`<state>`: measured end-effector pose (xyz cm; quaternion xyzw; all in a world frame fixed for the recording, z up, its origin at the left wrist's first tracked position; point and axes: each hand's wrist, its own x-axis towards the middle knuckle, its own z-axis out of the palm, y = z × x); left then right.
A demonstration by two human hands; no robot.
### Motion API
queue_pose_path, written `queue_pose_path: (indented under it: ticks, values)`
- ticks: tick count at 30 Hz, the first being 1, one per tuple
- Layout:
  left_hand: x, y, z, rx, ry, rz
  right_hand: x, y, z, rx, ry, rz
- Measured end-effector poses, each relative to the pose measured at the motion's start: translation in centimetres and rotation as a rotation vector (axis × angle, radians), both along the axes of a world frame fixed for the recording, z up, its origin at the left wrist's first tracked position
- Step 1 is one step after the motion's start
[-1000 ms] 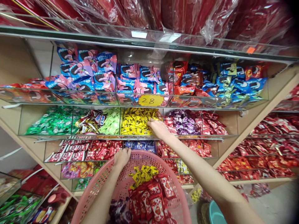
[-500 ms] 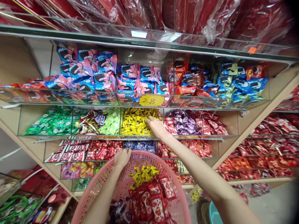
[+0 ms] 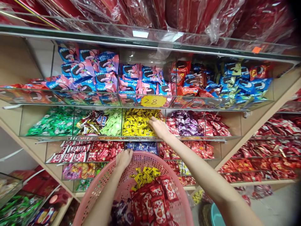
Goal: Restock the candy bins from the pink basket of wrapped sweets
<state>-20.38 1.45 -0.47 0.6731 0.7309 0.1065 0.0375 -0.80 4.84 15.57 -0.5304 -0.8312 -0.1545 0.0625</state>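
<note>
My left hand (image 3: pixel 124 158) is closed over the far rim of a pink plastic basket (image 3: pixel 94 191) with a perforated wall. Inside the basket lie yellow-wrapped candies (image 3: pixel 147 176), red-and-white packets (image 3: pixel 157 201) and dark purple candies (image 3: pixel 121 213). My right hand (image 3: pixel 158 127) reaches into a shelf compartment of yellow-wrapped candies (image 3: pixel 137 122), at its right side. Its fingers are curled against the pile; whatever lies between them is hidden.
Clear dividers split the shelf; green candies (image 3: pixel 54 122) lie left and purple candies (image 3: pixel 185 122) right. Above, cookie packs (image 3: pixel 81 72) fill a shelf with a yellow tag (image 3: pixel 153 101) marked 28. A clear front edge (image 3: pixel 188 138) runs under my right wrist. A turquoise tub (image 3: pixel 217 215) stands below.
Almost nothing differs. The whole view has shifted slightly, and my right hand stays at the yellow candies while my left stays on the basket rim.
</note>
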Motion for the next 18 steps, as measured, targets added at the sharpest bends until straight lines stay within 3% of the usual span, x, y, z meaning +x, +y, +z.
queue_pose_path:
  ticks: [4,8,10,12,18]
  values:
    - [0.0,0.1,-0.2,0.007,0.010,0.002,0.5,-2.0,0.9,0.082,0.173,0.084]
    - [0.0,0.2,-0.3,0.007,0.017,0.000,-0.1,-5.0,0.2,-0.001,0.303,0.340]
    - [0.0,0.2,-0.3,-0.006,0.013,-0.002,-0.9,-6.2,-1.4,-0.125,0.258,0.446]
    - [0.1,0.2,-0.2,-0.020,0.010,-0.004,-1.8,-6.8,-4.0,-0.248,0.152,0.462]
    - [0.2,-0.1,0.1,-0.011,0.011,0.005,-3.4,-6.0,-12.2,-0.378,-0.131,0.306]
